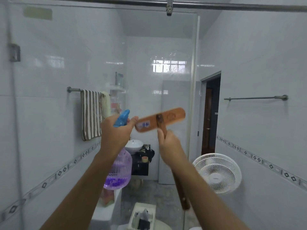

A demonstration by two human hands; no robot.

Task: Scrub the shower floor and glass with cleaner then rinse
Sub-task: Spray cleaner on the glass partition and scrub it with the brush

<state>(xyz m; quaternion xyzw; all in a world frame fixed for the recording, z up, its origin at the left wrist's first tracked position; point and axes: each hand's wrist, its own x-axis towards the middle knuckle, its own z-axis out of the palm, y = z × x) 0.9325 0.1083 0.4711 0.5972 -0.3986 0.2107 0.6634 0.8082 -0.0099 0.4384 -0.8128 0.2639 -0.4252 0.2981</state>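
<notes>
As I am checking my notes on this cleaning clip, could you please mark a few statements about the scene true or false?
1. The left hand holds a spray bottle with a purple body and a blue trigger. True.
2. The right hand holds nothing. False: it grips the handle of an orange flat-headed scrubber.
3. A striped towel hangs on the rail on the left wall. True.
4. A black fan stands at the lower left. False: the fan is white and sits at the lower right.
</notes>
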